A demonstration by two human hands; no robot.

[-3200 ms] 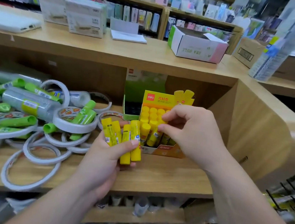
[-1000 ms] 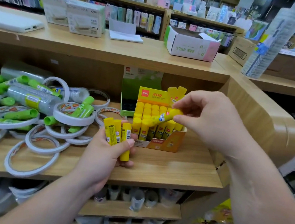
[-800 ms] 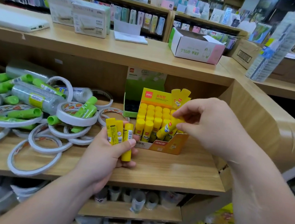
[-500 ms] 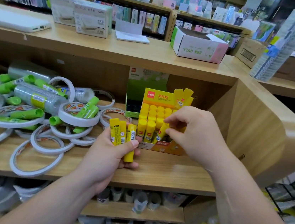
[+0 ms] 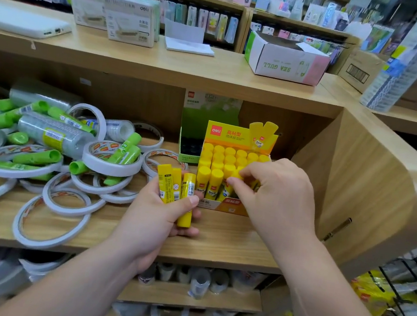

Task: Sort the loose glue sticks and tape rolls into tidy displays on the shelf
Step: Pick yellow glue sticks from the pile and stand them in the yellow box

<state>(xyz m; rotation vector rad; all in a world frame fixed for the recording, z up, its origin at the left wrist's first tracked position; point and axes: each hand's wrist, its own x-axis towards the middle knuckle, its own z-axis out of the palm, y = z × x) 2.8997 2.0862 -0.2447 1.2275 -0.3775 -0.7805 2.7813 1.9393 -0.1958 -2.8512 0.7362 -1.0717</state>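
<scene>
Three glue sticks (image 5: 175, 188) fill left grip (image 5: 157, 220); right grip (image 5: 274, 192) pinches stick (image 5: 224, 194) in yellow box (image 5: 233, 206).

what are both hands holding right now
Left hand: grips three yellow glue sticks.
Right hand: pinches one glue stick in the yellow display box.

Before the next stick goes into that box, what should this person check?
1. The tilted stick pinched by the right hand seated in the yellow box: not ok, it leans.
2. Grip of the left hand on three yellow sticks: ok.
3. Free slots left: cannot tell, the right hand hides them.
4. Box upright on the shelf: ok.
5. Sorting of green sticks and tape rolls: not ok, one mixed pile.
</scene>
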